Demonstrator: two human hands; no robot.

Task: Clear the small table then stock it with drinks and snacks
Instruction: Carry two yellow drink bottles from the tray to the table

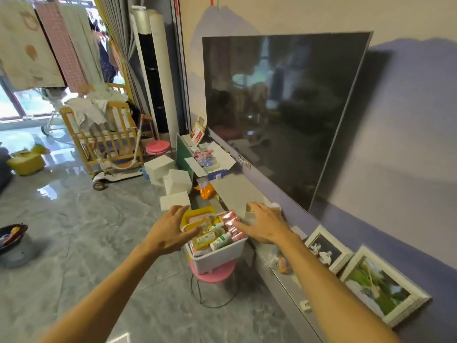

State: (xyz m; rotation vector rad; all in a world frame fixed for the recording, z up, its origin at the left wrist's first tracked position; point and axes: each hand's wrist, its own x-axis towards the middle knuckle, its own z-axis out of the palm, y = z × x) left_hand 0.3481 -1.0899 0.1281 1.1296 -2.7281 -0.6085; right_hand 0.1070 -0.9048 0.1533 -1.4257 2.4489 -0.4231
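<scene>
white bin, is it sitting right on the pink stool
Touching. The head view shows the white bin resting directly on the pink stool, its base meeting the seat with no gap.

A lived-in home — a living room: a big television (279, 115) on the wall above a low console (237, 191), framed photos (326, 248) leaning beside it, a wooden baby cot (108, 137), and laundry (27, 43) hanging by the window.

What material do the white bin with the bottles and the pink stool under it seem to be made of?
White bin: probably plastic, smooth and matte, with a moulded rim and rounded corners. Pink stool: the round seat looks like glossy moulded plastic; the part below it looks grey, perhaps metal, but it is too blurred to be sure.
</scene>
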